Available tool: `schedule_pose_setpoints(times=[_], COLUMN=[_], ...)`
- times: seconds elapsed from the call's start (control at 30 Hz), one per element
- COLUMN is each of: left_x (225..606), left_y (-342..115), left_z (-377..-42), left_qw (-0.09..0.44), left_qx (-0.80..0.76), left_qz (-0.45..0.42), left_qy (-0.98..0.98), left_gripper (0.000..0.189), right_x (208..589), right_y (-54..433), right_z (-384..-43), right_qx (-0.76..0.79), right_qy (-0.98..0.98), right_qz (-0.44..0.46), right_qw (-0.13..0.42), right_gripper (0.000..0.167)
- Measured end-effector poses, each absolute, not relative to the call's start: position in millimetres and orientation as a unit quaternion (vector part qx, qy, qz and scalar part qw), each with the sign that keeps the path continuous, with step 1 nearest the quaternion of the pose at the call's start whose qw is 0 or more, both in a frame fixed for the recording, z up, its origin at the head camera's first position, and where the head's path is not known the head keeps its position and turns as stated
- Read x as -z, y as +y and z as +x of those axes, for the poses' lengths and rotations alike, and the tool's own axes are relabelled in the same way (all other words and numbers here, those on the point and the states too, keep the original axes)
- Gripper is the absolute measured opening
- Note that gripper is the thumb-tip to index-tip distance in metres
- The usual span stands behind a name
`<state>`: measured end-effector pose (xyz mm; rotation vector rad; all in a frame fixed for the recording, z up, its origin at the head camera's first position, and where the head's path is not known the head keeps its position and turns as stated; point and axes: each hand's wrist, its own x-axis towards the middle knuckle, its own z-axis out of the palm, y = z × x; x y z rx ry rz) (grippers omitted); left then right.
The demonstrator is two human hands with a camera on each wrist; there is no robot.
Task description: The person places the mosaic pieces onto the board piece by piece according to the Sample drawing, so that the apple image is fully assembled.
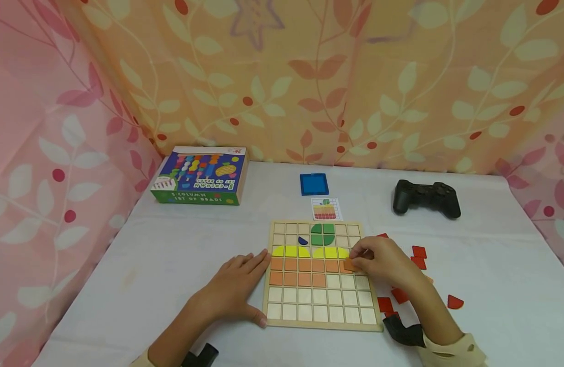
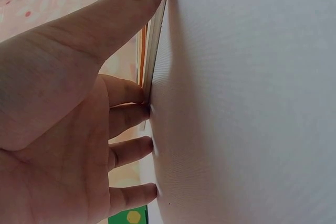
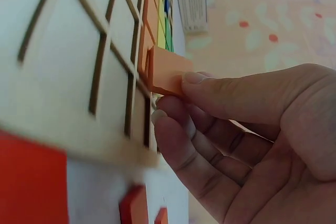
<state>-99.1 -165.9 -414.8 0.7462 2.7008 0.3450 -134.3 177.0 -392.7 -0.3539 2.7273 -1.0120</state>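
A wooden grid board (image 1: 325,326) lies flat on the white cloth. Green pieces (image 1: 323,235) sit in its upper rows, above a yellow row (image 1: 292,251) and two rows holding orange square tiles (image 1: 291,264). A small dark blue piece (image 1: 302,240) lies on the second row. My right hand (image 1: 382,259) pinches an orange square tile (image 3: 169,72) between thumb and fingers at the right end of the upper orange row, tilted against the grid. My left hand (image 1: 231,290) rests with spread, straight fingers along the board's left edge, thumb by the near corner.
Red pieces (image 1: 418,262) lie scattered right of the board, some under the right forearm. Behind the board are a pattern card (image 1: 326,209) and a blue square tray (image 1: 314,184). A bead-set box (image 1: 199,176) stands back left, a black game controller (image 1: 426,198) back right.
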Motion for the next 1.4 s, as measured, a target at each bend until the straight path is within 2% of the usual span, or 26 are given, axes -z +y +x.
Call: schedule_pose_setpoints(times=[0.27, 0.6, 0.73, 0.9, 1.13, 1.27, 1.4], left_x=[415, 414, 414, 414, 411, 411, 411], left_y=[-167, -167, -167, -166, -166, -166, -166], left_z=[-99, -99, -99, -99, -99, -99, -98], left_qw=[0.156, 0.155, 0.156, 0.158, 0.159, 0.160, 0.160], left_qx=[-0.121, -0.124, -0.121, -0.125, -0.118, -0.119, -0.121], left_qz=[0.262, 0.264, 0.262, 0.262, 0.265, 0.265, 0.264], left_qy=[0.945, 0.944, 0.945, 0.944, 0.944, 0.943, 0.943], left_gripper=[0.130, 0.129, 0.129, 0.129, 0.129, 0.128, 0.128], right_x=[398, 405, 402, 393, 386, 383, 384], right_y=[153, 134, 138, 168, 239, 274, 297], right_z=[-130, -111, -107, -105, -101, -99, -100], right_qx=[0.342, 0.302, 0.292, 0.281, 0.246, 0.228, 0.215], right_qy=[0.922, 0.928, 0.934, 0.945, 0.964, 0.968, 0.968], right_qz=[-0.133, -0.196, -0.187, -0.138, -0.070, -0.012, 0.010], right_qw=[0.120, 0.094, 0.080, 0.097, 0.079, 0.107, 0.129], right_gripper=[0.011, 0.018, 0.018, 0.015, 0.008, 0.017, 0.023])
